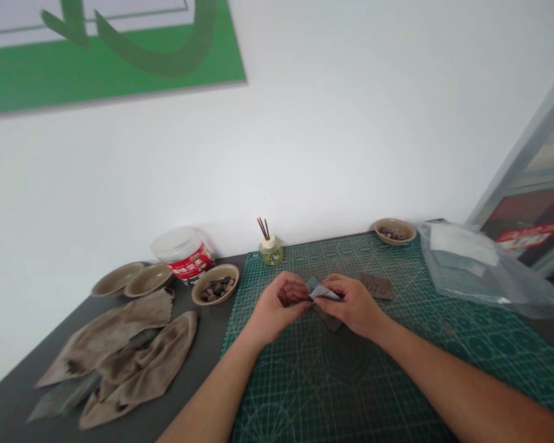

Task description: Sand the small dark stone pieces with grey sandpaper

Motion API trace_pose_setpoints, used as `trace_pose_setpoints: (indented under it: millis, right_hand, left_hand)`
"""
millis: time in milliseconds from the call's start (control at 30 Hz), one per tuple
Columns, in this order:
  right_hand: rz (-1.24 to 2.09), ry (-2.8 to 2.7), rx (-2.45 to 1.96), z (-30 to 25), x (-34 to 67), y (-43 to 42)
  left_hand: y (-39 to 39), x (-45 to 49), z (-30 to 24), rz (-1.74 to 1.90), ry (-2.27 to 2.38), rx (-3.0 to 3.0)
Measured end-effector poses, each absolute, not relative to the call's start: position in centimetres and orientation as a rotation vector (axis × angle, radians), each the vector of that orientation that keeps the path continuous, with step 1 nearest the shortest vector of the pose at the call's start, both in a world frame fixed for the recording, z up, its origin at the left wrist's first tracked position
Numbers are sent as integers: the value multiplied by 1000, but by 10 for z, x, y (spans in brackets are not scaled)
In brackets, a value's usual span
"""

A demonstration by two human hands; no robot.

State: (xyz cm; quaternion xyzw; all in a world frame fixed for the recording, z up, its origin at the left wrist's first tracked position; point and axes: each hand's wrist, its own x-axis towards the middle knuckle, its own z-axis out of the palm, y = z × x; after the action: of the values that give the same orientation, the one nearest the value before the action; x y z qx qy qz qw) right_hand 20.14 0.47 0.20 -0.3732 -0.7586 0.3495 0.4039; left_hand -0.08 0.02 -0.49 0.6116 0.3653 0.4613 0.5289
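Well, the left hand (272, 307) curls its fingers (290, 284) around a small dark brown piece (292, 296), while the right hand (353, 306) pinches a creased grey sheet (323, 290) against it, just above the green cutting mat (277, 394).

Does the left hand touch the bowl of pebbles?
Apart. The head view shows the left hand above the cutting mat, with a plain gap between it and the bowl of pebbles.
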Motion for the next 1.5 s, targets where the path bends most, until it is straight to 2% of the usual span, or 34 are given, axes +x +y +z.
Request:
trace_pose_setpoints:
  millis: [233, 533, 1000, 1500]
  right_hand:
    - [763, -1841, -999, -1, 201, 7]
    - [779, -1850, -966, -1, 198, 3]
    - [746, -1846, -926, -3, 195, 2]
    - [919, -1729, -972, -6, 194, 6]
  left_hand:
    - [3, -3, -5, 1087, 1007, 1461]
    - [2, -4, -2, 1160, 1088, 1684]
    - [1, -1, -3, 1100, 1230, 1721]
    - [-1, 0, -7, 1120, 1264, 1777]
